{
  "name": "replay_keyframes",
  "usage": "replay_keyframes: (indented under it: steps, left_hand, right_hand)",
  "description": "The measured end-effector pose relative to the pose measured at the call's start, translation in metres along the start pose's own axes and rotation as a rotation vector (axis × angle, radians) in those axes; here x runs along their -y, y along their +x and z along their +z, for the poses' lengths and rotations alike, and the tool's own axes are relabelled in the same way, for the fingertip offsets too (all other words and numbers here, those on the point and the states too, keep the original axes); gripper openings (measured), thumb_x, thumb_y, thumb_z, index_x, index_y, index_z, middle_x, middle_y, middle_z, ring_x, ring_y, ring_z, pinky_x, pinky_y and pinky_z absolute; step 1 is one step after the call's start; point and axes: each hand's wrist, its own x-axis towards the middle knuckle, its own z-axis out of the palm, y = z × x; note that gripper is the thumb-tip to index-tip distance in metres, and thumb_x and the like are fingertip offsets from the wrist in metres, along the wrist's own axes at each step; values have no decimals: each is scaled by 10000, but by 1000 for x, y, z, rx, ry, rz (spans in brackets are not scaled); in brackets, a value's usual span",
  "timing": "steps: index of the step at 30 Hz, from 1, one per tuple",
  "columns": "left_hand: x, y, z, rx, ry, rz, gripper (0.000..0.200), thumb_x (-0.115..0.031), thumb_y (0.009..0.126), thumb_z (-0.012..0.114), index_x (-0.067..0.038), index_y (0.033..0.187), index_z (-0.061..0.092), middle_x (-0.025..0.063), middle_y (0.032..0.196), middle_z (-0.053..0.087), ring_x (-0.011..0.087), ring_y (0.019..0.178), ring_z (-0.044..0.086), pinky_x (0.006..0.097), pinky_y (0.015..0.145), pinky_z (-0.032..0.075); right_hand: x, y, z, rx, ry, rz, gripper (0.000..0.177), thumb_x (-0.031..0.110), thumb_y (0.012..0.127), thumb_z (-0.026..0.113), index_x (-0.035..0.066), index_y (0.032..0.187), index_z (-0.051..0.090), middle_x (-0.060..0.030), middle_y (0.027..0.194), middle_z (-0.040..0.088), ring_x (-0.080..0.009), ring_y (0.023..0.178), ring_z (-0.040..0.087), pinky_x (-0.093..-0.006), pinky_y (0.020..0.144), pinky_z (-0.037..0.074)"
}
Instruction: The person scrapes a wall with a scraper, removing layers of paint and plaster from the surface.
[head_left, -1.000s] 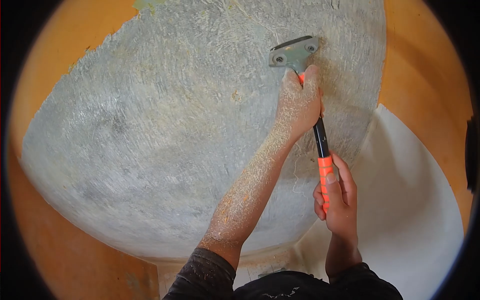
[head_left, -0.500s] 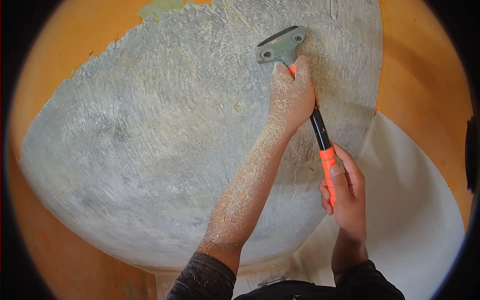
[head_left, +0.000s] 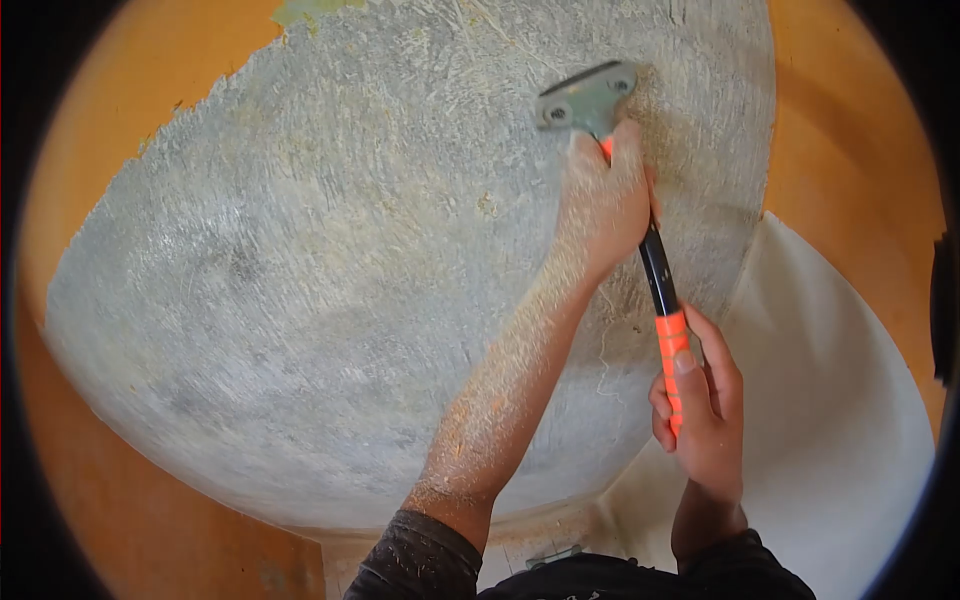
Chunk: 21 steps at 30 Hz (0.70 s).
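A long-handled scraper (head_left: 590, 95) has a wide grey-green head with two screws and a dark blade edge. Its black shaft ends in an orange grip. The head lies at the rough, scored grey wall (head_left: 300, 250); whether the blade touches cannot be made out. My left hand (head_left: 610, 200) is closed around the shaft just below the head, and pale shavings coat that hand and forearm. Lower down, my right hand (head_left: 705, 400) wraps the orange grip, thumb along its top.
Orange painted wall (head_left: 150, 70) borders the scraped grey area at the upper left, with a ragged edge. More orange surface (head_left: 850, 130) lies on the right. A smooth white wall (head_left: 820, 370) meets the grey one at the lower right. Debris lies on the floor (head_left: 510, 555) below.
The scraper and both hands have shifted slightly right and down in view. The view itself has moved a little. Both hands keep their hold.
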Motion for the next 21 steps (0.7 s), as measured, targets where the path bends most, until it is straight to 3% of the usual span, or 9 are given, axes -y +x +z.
replay_keyframes:
  steps: [6, 12, 14, 17, 21]
  left_hand:
    - [-10, 20, -3, 17, -38, 78, 292, -264, 972, 484, -14, 829, 432, 72, 663, 533, 143, 499, 537, 295, 472, 474]
    - [3, 11, -2, 37, -33, -43, 333, -306, 988, 502, 4, 924, 399, 79, 683, 533, 147, 493, 530, 309, 466, 466]
    - [7, 24, -5, 59, 108, 212, 336, -307, 993, 501, 3, 913, 400, 79, 689, 535, 150, 483, 530, 305, 465, 468]
    - [1, 22, 0, 32, -44, 75, 315, -291, 992, 491, 1, 916, 398, 81, 690, 536, 154, 470, 530, 307, 462, 465]
    - [8, 15, -2, 32, -29, 11, 294, -273, 987, 482, 0, 904, 411, 78, 679, 530, 156, 487, 526, 313, 468, 464]
  right_hand:
    - [17, 14, 13, -40, -3, -4, 474, 294, 1024, 466, 55, 1430, 414, 28, 572, 415, -41, 447, 358, -210, 401, 320]
    - [5, 4, 11, -25, 25, 12, 477, 306, 1020, 472, 51, 1419, 420, 18, 575, 417, -49, 425, 352, -212, 393, 316]
    - [8, 12, 15, -62, 27, -21, 476, 299, 1022, 464, 48, 1423, 415, 15, 569, 422, -48, 424, 358, -211, 390, 311]
    - [10, 13, 11, -48, 27, -20, 473, 298, 1022, 466, 47, 1421, 418, 11, 579, 428, -47, 428, 363, -210, 390, 312]
    - [8, 4, 6, -29, 6, 4, 472, 311, 1019, 475, 52, 1411, 430, 10, 600, 430, -45, 438, 362, -205, 395, 313]
